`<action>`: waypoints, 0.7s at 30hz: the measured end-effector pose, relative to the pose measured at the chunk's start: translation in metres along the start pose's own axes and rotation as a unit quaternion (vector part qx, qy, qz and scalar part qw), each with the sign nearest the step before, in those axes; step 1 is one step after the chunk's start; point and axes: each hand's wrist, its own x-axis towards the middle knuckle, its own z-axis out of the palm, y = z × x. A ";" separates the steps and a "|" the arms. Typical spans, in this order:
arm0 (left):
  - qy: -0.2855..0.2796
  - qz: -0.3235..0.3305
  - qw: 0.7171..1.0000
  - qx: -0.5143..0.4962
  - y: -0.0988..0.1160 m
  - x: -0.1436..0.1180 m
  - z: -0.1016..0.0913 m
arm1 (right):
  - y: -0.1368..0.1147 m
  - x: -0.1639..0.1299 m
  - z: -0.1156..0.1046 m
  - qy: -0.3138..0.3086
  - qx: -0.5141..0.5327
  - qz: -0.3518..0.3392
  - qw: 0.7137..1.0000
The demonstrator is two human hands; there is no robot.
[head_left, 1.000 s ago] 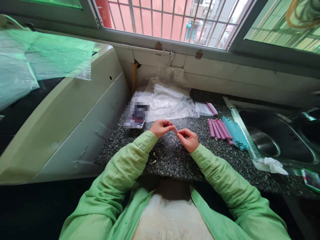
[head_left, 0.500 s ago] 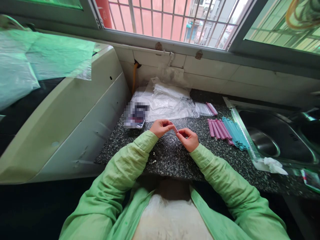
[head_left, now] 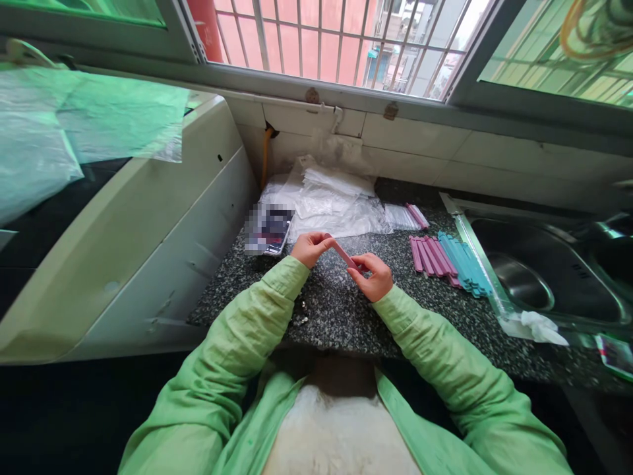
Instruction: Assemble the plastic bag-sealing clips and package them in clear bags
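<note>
Pink stick [head_left: 342, 253] held between both hands above the tabletop [head_left: 341, 316].
Left hand [head_left: 309, 247] and right hand [head_left: 372, 274] each pinch one end; further sticks [head_left: 448, 260] lie right.

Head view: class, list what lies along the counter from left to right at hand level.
Blurred item → left hand → pink strip → right hand → pink strips → blue strips → sink.

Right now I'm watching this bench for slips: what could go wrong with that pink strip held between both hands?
The pink strip is pinched only at its ends by the left hand and right hand, so it could bend or slip. A dropped strip might slide toward the sink, close beside the strip pile.
</note>
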 end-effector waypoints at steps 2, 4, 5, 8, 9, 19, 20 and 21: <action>0.006 -0.007 1.000 -0.003 -0.003 0.001 -0.001 | 0.001 0.000 0.000 0.009 -0.020 -0.024 0.999; 0.010 -0.013 1.000 -0.011 -0.005 0.002 -0.001 | 0.003 -0.001 -0.001 0.012 -0.038 -0.038 0.998; 0.010 -0.016 1.000 -0.015 -0.006 0.003 -0.001 | 0.004 -0.001 -0.001 0.010 -0.048 -0.042 0.998; 0.014 -0.017 1.000 -0.019 -0.011 0.005 -0.002 | 0.006 -0.002 -0.003 0.013 -0.081 -0.060 0.995; 0.014 -0.016 1.000 -0.017 -0.012 0.005 -0.002 | 0.007 -0.002 -0.003 0.018 -0.092 -0.068 0.993; 0.003 0.000 1.000 0.027 -0.011 0.003 -0.001 | 0.012 -0.001 -0.010 0.012 -0.175 -0.122 0.977; 0.002 0.005 1.000 0.031 -0.012 0.003 0.000 | 0.013 -0.001 -0.010 0.007 -0.180 -0.119 0.976; 0.002 0.009 0.999 0.036 -0.012 0.003 0.000 | 0.014 -0.001 -0.010 0.003 -0.184 -0.118 0.976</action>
